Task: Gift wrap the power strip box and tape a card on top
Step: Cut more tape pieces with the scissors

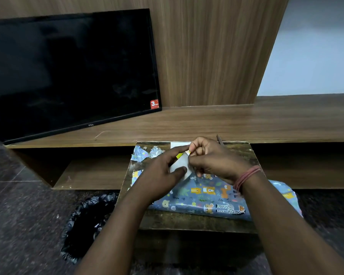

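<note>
now i see both hands over wrapped box [205, 197], its long axis running left-right just below. left hand [159, 175] and right hand [213, 161] pinch tape strip [180, 164] between them; right slightly nearer box.

Head-worn view, forward and downward.

We see left hand [163, 171] and right hand [211, 159] both pinching a small white card [180, 165] above the wrapped box [207, 199] on a small table [187, 223]; TV [68, 72] on shelf [226, 122] behind.
</note>
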Available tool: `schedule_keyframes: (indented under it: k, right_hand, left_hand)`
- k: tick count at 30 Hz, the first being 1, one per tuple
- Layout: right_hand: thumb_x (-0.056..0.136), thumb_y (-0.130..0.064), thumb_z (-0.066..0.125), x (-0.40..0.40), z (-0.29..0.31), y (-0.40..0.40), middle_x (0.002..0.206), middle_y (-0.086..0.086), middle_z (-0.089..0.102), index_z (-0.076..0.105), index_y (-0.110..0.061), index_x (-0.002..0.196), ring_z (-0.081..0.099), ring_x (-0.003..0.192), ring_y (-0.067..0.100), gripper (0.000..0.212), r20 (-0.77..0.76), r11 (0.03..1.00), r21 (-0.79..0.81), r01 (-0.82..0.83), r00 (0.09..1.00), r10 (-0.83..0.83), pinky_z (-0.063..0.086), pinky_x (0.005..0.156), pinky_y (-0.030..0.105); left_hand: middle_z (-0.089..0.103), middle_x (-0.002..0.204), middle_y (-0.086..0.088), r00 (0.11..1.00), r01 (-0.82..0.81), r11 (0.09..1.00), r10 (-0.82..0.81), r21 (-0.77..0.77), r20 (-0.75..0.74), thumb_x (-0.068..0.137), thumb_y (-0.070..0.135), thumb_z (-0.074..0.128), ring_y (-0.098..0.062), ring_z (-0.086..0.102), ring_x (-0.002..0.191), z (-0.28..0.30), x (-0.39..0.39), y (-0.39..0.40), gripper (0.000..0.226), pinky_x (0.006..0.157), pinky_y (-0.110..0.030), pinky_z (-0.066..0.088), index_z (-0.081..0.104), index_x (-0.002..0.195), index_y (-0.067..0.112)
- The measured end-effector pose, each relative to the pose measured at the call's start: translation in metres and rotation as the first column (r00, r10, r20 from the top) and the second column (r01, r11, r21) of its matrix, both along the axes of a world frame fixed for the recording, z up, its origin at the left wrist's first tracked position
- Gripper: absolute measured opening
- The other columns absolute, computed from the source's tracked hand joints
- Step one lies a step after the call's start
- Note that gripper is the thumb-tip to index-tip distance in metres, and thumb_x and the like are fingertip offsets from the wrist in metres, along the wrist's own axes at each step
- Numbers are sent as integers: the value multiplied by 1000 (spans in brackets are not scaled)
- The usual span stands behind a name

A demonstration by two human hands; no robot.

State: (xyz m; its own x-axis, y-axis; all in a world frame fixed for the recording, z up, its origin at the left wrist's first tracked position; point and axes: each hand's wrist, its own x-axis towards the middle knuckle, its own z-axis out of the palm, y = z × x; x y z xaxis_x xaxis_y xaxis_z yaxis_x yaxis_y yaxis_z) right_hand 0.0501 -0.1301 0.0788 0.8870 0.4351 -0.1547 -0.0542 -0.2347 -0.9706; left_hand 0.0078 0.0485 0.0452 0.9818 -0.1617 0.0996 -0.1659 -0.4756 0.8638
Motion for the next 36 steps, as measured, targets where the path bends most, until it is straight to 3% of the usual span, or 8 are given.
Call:
schedule_keyframes:
  k: [4, 8, 11, 14, 20, 26, 29, 36]
  right_hand:
    - [87, 8, 64, 2, 0, 0, 72, 8, 61, 50, -11, 99, 52, 52, 15, 26, 96, 1000, -27, -2, 995, 5, 44, 48, 26]
    - [83, 1, 77, 4, 2, -2, 77, 2, 66, 56, -12, 99, 57, 62, 16, 30, 163, 999, 16, 38, 986, -40, 48, 57, 35]
    - [75, -22, 88, 6, 6, -10, 86, 1, 69, 65, -15, 103, 60, 71, 19, 36, 169, 999, 14, 38, 985, -39, 56, 70, 47]
    - [64, -42, 92, 3, 4, -11, 83, -13, 68, 73, -26, 97, 57, 69, 7, 41, 252, 983, -177, 53, 968, -7, 54, 70, 37]
    - [82, -28, 82, -1, -3, 3, 72, -6, 73, 76, -24, 75, 68, 70, 15, 10, 462, 958, -208, 196, 883, -80, 57, 70, 40]
    - [85, -20, 76, 5, -13, 4, 66, -13, 68, 69, -24, 70, 67, 65, 10, 16, 505, 923, -225, 312, 847, -163, 57, 69, 40]
    - [85, -17, 74, 6, -14, 6, 67, -11, 68, 67, -21, 69, 63, 66, 7, 18, 513, 911, -232, 340, 839, -183, 54, 71, 33]
    - [87, -7, 67, 14, -9, -10, 68, -11, 69, 66, -22, 71, 66, 67, 15, 22, 502, 920, -138, 367, 827, -255, 58, 72, 45]
  left_hand:
    - [72, 92, 9, 995, -94, 994, 95, -57, 19, 89, 15, 64, -17, 64, 77, 1, 3, -4, 33, 72, -39, 53, 69, 110, 40]
    - [54, 69, 2, 988, -151, 978, 154, -146, 10, 92, 26, 75, -10, 42, 56, 4, 6, -5, 4, 50, -26, 37, 73, 92, 30]
    - [59, 80, -23, 985, -168, 955, 175, -244, 7, 92, 25, 75, -15, 46, 63, 7, 6, -4, 4, 57, -29, 36, 73, 88, 25]
    - [58, 90, -32, 979, -194, 931, 202, -309, -6, 93, 19, 72, -20, 50, 70, 6, 8, -3, 5, 65, -35, 40, 71, 89, 21]
    - [53, 76, -20, 974, -214, 920, 224, -329, -7, 93, 20, 73, -19, 42, 65, 3, 8, -5, 4, 60, -33, 34, 69, 91, 21]
    - [68, 85, -17, 981, -193, 926, 174, -323, -87, 89, 18, 78, -19, 62, 75, 2, 10, 0, 46, 68, -32, 48, 58, 125, 37]
    - [66, 79, -8, 983, -184, 940, 168, -289, -81, 90, 14, 77, -6, 55, 61, 6, 6, -2, 53, 53, -14, 39, 55, 134, 33]
    - [65, 94, -28, 989, -99, 976, 75, -192, -125, 90, 9, 76, -4, 39, 48, 4, 2, 6, 77, 46, -15, 33, 40, 150, 41]
